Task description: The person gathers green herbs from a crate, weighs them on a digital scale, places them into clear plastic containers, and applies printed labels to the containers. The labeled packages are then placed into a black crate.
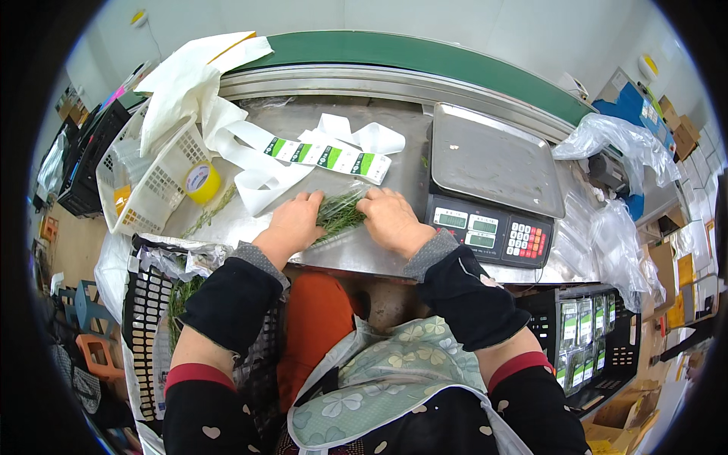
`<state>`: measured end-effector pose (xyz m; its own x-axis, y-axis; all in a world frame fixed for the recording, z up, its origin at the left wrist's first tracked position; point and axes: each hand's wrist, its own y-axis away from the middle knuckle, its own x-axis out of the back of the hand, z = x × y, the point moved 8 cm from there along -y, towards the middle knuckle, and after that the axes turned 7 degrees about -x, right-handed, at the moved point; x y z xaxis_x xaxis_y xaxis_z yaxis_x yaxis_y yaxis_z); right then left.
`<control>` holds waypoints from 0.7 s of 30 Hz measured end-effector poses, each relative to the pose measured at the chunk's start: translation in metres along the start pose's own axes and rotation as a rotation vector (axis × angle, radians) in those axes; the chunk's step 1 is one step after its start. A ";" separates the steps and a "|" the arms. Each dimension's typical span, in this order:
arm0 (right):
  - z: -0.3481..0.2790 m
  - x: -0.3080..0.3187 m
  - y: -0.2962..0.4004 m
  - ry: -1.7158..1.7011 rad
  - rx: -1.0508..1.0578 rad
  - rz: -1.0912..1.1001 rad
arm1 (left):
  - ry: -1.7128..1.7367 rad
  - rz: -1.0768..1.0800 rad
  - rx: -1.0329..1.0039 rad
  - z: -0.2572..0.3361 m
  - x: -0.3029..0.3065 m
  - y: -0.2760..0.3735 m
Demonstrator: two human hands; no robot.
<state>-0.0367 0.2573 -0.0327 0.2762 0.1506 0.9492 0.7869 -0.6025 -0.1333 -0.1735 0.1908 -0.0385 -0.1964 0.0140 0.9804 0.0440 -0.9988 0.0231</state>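
Observation:
A clear plastic pack of rosemary sprigs (pixel 340 215) lies on the metal table (pixel 369 259) directly before me. My left hand (pixel 291 223) grips its left side, thumb along the near edge. On the upper right, my right hand (pixel 394 218) pinches the clear film with curled fingers. Just beyond the pack stretches a strip of green-and-black printed labels (pixel 327 157), its white backing ribbon (pixel 273 181) looping over the table. To the right of my right hand stands an electronic weighing scale (pixel 495 162) with a bare metal pan and a keypad.
A white plastic basket (pixel 162 176) and a yellow tape roll (pixel 202 182) stand left. Below them, a black crate (pixel 142 318) holds more sprigs. Right, another black crate (pixel 623 355) contains labelled packs. Plastic bags (pixel 623 239) hang over the table's right end. A green conveyor belt (pixel 398 54) runs behind.

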 end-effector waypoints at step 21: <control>0.038 -0.015 -0.009 -0.423 -0.199 -0.139 | 0.017 0.003 0.020 -0.001 -0.006 0.007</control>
<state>-0.0272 0.2903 -0.0563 0.4090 0.5208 0.7493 0.7225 -0.6864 0.0827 -0.1733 0.1840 -0.0445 -0.2129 0.0100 0.9770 0.0644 -0.9976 0.0243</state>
